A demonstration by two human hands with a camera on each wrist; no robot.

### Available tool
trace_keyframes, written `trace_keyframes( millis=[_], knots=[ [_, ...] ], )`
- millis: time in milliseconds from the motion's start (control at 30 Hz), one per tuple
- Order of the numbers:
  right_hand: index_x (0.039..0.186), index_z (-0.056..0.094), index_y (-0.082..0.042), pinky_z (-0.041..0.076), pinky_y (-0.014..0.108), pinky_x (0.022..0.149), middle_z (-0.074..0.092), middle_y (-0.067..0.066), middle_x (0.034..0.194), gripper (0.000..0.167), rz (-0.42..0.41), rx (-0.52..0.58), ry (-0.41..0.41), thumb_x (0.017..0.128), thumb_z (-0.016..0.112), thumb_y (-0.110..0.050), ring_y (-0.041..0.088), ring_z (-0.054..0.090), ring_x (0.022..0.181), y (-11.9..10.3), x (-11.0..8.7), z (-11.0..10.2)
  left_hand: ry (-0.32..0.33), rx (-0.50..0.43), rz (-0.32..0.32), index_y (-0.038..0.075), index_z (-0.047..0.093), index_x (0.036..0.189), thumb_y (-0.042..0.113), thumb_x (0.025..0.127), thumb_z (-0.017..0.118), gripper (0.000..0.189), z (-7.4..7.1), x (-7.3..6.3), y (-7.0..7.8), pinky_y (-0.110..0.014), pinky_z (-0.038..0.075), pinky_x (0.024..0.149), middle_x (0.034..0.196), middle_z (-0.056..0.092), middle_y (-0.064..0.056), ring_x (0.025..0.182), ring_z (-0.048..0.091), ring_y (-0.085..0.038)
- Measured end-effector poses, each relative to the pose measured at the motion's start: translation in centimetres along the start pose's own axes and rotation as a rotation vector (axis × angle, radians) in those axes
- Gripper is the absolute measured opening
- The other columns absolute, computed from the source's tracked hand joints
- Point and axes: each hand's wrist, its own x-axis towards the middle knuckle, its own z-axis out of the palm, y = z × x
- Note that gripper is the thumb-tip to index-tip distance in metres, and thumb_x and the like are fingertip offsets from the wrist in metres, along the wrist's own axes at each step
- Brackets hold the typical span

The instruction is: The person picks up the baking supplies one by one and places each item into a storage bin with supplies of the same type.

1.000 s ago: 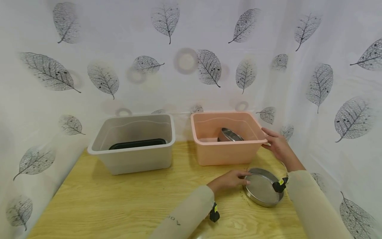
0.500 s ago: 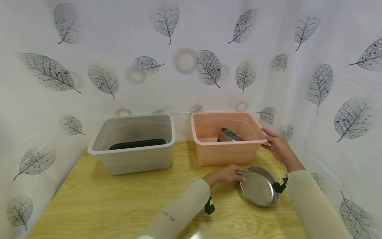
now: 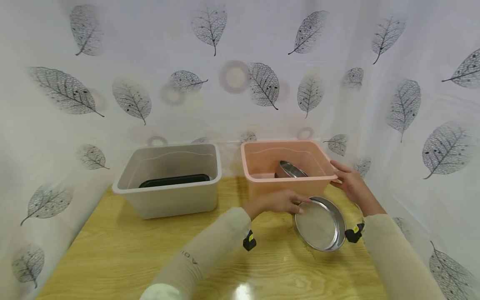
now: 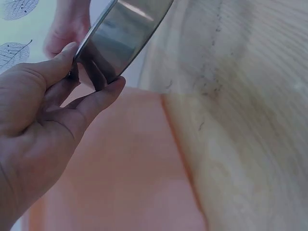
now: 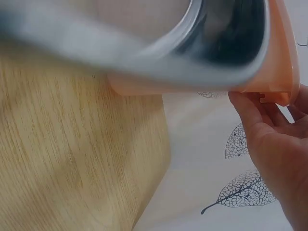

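Note:
My left hand [image 3: 279,202] pinches the rim of a round metal sieve [image 3: 316,225] between thumb and fingers. The sieve is tilted, just in front of the pink plastic bin [image 3: 264,186]. From the left wrist view, its shiny side wall [image 4: 122,41] is between the thumb and fingertips. At the bin's right front corner, my right hand [image 3: 352,185] holds the rim; the right wrist view shows the thumb under the bin's edge [image 5: 284,72]. Inside that bin leans another round metal vessel [image 3: 290,170], partly hidden by the front wall.
To the left stands a grey bin [image 3: 180,200] with a dark tray [image 3: 174,180] in it. Both bins are on a wood-grain table [image 3: 123,258]. Small dark crumbs [image 4: 214,86] lie on the tabletop. A leaf-patterned curtain [image 3: 157,37] hangs behind and at the sides.
The sieve has come up off the table, tilting and shifting slightly left toward the pink bin, with my left hand moving up and left. My right hand stays at the bin rim.

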Motion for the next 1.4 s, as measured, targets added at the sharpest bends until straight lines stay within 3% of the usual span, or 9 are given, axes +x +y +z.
trace_keyframes(
  millis=[233,500,667,800,1033,1133,1200,1267,1400],
  knots=[
    [0.160,0.013,-0.002,0.056,0.019,0.088,0.004,0.018,0.169,0.061,0.001,0.036,-0.002,0.108,0.044,-0.012,0.003,0.056,0.118,0.0,-0.1,-0.2,0.007,0.014,-0.073,0.018,0.053,0.149,0.023,0.101,0.063,0.049,-3.1,-1.7,1.5,-0.016,0.055,0.086,0.146,0.055,-0.008,0.107,0.061,-0.003],
    [0.159,0.015,-0.003,0.056,0.018,0.087,0.003,0.018,0.169,0.062,0.008,0.044,0.009,0.108,0.046,-0.013,-0.003,0.061,0.108,-0.1,0.0,-0.6,0.053,-0.107,-0.073,0.016,0.052,0.149,0.017,0.101,0.063,0.050,-6.7,-2.3,2.9,-0.026,0.060,0.086,0.127,0.061,-0.013,0.093,0.065,-0.008],
    [0.159,0.015,-0.003,0.057,0.017,0.084,0.001,0.020,0.168,0.062,0.000,0.007,0.010,0.108,0.047,-0.017,-0.007,0.060,0.104,-0.1,-0.1,-0.6,0.110,-0.197,-0.064,0.013,0.051,0.149,0.011,0.101,0.062,0.050,-8.9,-2.1,3.0,-0.034,0.060,0.088,0.139,0.058,-0.011,0.093,0.065,-0.014],
    [0.160,0.015,-0.003,0.057,0.017,0.084,0.001,0.017,0.169,0.063,0.005,-0.003,0.009,0.108,0.048,-0.019,-0.007,0.060,0.102,-0.2,-0.1,-0.6,0.151,-0.210,-0.073,0.015,0.046,0.153,0.013,0.102,0.060,0.053,-10.5,-1.9,2.3,-0.029,0.058,0.085,0.127,0.060,-0.014,0.095,0.063,-0.021],
    [0.161,0.016,-0.008,0.049,0.032,0.107,0.003,0.013,0.170,0.064,0.023,-0.062,0.011,0.108,0.048,-0.024,-0.005,0.060,0.109,-0.3,-0.1,-0.4,0.268,-0.244,-0.124,0.019,0.045,0.154,0.018,0.102,0.061,0.054,-12.6,-1.2,0.4,-0.033,0.055,0.102,0.156,0.046,-0.014,0.127,0.061,-0.028],
    [0.161,0.016,-0.009,0.036,0.044,0.117,0.004,0.012,0.170,0.063,0.031,-0.075,0.015,0.109,0.047,-0.024,0.013,0.052,0.134,-0.3,0.0,-0.2,0.320,-0.250,-0.131,0.021,0.044,0.155,0.019,0.103,0.060,0.054,-13.3,-1.1,-0.4,-0.035,0.054,0.103,0.159,0.041,-0.015,0.127,0.061,-0.028],
    [0.161,0.017,-0.010,0.037,0.043,0.116,0.005,0.012,0.170,0.062,0.037,-0.087,0.022,0.109,0.046,-0.024,0.027,0.036,0.148,-0.2,0.2,-0.1,0.359,-0.250,-0.131,0.022,0.044,0.154,0.020,0.103,0.059,0.053,-13.7,-1.1,-1.0,-0.033,0.056,0.101,0.160,0.038,-0.013,0.124,0.063,-0.027],
    [0.161,0.016,-0.010,0.030,0.048,0.118,0.005,0.013,0.170,0.061,0.040,-0.099,0.025,0.109,0.044,-0.024,0.037,0.021,0.153,-0.2,0.2,0.0,0.382,-0.261,-0.134,0.023,0.042,0.155,0.020,0.104,0.057,0.053,-13.8,-1.1,-1.6,-0.035,0.055,0.102,0.161,0.037,-0.013,0.123,0.064,-0.030],
    [0.161,0.017,-0.009,0.032,0.047,0.118,0.006,0.013,0.170,0.059,0.041,-0.096,0.036,0.110,0.043,-0.022,0.040,0.019,0.152,-0.2,0.4,0.1,0.426,-0.296,-0.145,0.022,0.042,0.155,0.017,0.104,0.057,0.054,-13.7,-0.5,-3.0,-0.037,0.054,0.103,0.160,0.038,-0.017,0.120,0.065,-0.035]
  ],
)
